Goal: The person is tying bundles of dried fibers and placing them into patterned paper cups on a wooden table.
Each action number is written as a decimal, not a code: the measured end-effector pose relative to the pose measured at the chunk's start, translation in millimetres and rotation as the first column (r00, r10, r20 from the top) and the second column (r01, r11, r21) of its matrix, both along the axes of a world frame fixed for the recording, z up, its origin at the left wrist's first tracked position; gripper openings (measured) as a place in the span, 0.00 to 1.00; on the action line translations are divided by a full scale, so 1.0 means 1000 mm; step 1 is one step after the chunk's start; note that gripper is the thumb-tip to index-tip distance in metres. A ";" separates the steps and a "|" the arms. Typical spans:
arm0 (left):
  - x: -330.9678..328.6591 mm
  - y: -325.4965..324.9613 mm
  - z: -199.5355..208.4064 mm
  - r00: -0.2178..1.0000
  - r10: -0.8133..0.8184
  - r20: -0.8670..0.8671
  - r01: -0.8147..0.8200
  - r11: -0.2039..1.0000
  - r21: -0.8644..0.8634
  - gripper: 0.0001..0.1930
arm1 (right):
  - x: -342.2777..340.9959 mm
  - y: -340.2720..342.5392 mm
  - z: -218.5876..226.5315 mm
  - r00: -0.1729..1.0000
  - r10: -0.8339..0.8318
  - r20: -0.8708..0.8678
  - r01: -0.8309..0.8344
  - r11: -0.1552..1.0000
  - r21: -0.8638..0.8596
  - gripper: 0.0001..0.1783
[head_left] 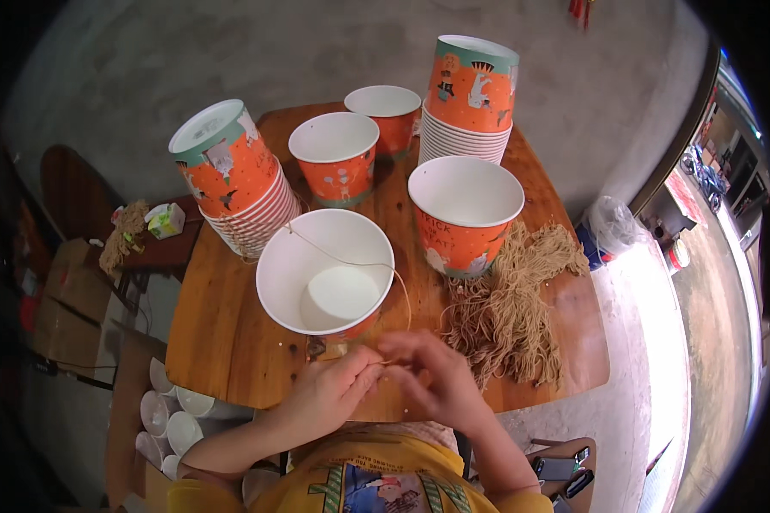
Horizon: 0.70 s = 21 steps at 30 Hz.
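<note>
Twine [405, 295], thin and tan, runs from the far-left rim of an upright orange paper bucket with a white inside [321, 278], across its mouth and down to the hands at the near edge of the brown wooden worktop [231, 342]. The left hand [342, 380] is narrow, its thumb and finger apparently pinching the twine. The right hand [432, 368] curves close beside it, thumb and fingers parted; whether the twine lies against those fingers I cannot tell.

The step in hand looks like fingertip work on the twine's near end. The next move seems to call for a firm left pinch, a finer right grasp and enough slack to keep the bucket from tipping.

To the right lies a loose tan yarn bundle [522, 308]. Upside-down orange bucket stacks stand at left [239, 184] and far right [468, 98].

Dark lettering shows on the upright orange-and-white bucket at right [462, 244], among printed pictures, and more on the yellow printed shirt [316, 462]; no brand mark is clear on the buckets.
</note>
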<state>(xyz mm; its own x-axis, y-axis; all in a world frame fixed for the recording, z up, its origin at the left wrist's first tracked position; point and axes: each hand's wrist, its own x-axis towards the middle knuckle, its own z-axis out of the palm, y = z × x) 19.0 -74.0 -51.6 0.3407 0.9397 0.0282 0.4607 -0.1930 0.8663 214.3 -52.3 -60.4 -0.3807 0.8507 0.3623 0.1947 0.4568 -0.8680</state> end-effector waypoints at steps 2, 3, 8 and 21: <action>0.000 0.004 0.003 1.000 -0.013 -0.026 0.014 0.999 0.036 0.06 | -0.005 -0.002 -0.001 1.000 -0.010 0.017 0.010 0.999 0.046 0.14; -0.001 0.005 0.007 0.999 -0.022 -0.046 0.023 1.000 0.018 0.06 | -0.003 0.000 -0.002 1.000 -0.012 0.017 0.011 0.999 0.047 0.14; -0.003 0.005 0.015 0.996 -0.023 -0.089 0.025 1.000 0.017 0.05 | -0.005 0.003 -0.008 0.998 -0.043 0.037 0.039 0.994 0.105 0.07; -0.007 0.025 0.023 0.908 0.331 -0.258 -0.083 0.744 0.663 0.10 | -0.035 0.021 -0.022 0.933 -0.356 -0.051 0.358 0.906 0.224 0.08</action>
<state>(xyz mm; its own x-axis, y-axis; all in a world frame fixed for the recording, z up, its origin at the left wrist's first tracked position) 11.6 -49.2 -28.3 0.2432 0.7955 0.5549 0.7905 -0.4941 0.3619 178.9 -31.7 -82.1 -0.0632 0.8242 0.5628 0.3744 0.5423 -0.7521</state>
